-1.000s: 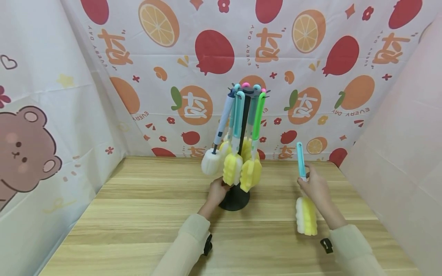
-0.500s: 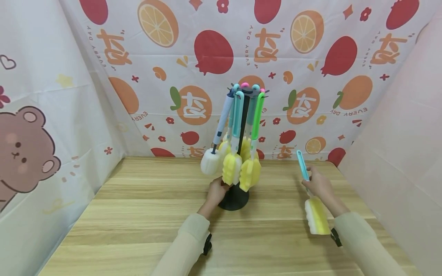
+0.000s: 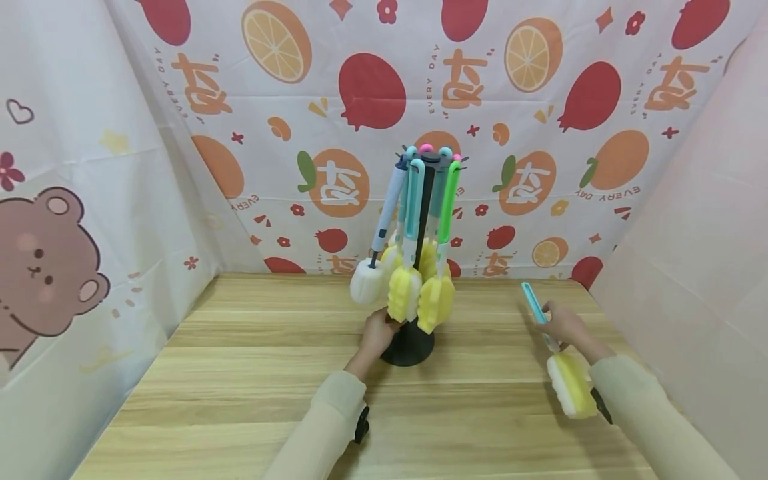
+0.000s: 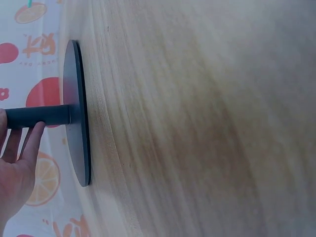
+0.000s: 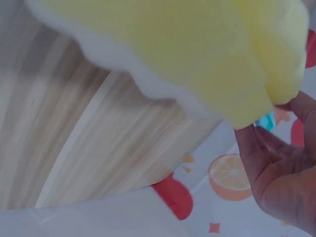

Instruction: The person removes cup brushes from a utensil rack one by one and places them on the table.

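Note:
My left hand (image 3: 377, 333) grips the black post (image 4: 37, 117) of a brush stand just above its round base (image 3: 408, 348). In the left wrist view the fingers and thumb wrap that post, and the base stands on the table. At the right, my right hand (image 3: 567, 327) holds a sponge bottle brush by its turquoise and white handle. Its yellow and white sponge head (image 3: 572, 387) points toward the front, low over the table. The yellow sponge (image 5: 197, 54) fills the top of the right wrist view, hiding most of the handle.
From the stand's top hooks hang several sponge brushes, among them one with a green handle (image 3: 449, 203) and one with a white head (image 3: 367, 281). A fruit-print cloth (image 3: 372, 90) hangs behind the wooden table (image 3: 270, 373). White cloth (image 3: 708, 280) borders the right side.
My right hand has moved right and down with the bottle brush, which tips from upright to slanted, its handle lower and its sponge head toward the right. The left hand keeps its place.

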`<control>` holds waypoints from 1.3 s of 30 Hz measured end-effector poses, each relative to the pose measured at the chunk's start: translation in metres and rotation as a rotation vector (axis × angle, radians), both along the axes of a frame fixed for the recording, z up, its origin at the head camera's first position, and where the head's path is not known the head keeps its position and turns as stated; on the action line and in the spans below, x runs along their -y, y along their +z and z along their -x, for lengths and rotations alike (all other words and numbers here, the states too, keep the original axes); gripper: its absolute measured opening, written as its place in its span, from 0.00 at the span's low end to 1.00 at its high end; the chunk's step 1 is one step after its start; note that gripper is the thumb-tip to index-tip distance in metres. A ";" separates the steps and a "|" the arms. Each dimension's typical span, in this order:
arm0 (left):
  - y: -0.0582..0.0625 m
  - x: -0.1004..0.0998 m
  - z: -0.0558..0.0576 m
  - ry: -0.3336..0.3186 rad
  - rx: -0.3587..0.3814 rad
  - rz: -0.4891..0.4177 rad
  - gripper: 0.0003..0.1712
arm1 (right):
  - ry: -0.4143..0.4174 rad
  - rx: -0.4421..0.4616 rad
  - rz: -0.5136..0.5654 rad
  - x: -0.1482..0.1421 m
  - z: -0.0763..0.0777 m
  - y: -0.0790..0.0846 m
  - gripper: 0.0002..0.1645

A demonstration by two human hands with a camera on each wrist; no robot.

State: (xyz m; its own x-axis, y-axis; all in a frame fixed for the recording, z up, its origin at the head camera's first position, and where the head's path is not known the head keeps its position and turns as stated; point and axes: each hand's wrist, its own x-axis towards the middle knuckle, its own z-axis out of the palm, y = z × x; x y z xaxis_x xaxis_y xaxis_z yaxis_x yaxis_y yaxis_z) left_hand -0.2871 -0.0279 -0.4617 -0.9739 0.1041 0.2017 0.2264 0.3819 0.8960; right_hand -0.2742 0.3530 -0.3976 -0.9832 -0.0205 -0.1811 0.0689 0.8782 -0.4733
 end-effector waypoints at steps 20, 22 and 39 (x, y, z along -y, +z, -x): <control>0.001 0.000 -0.002 -0.012 0.007 -0.008 0.10 | 0.023 0.157 -0.032 -0.021 -0.003 -0.011 0.28; 0.002 0.000 -0.002 -0.013 0.016 -0.006 0.10 | 0.026 0.156 -0.035 -0.022 -0.002 -0.013 0.28; 0.003 0.000 0.001 -0.020 0.056 -0.028 0.12 | 0.004 0.201 -0.062 -0.032 -0.001 -0.021 0.30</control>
State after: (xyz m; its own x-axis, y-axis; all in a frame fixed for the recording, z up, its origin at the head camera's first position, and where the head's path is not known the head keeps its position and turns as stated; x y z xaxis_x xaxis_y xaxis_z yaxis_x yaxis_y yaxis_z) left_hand -0.2877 -0.0276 -0.4583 -0.9815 0.1185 0.1502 0.1830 0.3521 0.9179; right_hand -0.2728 0.3853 -0.4188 -0.9273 -0.0074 -0.3743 0.1524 0.9058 -0.3954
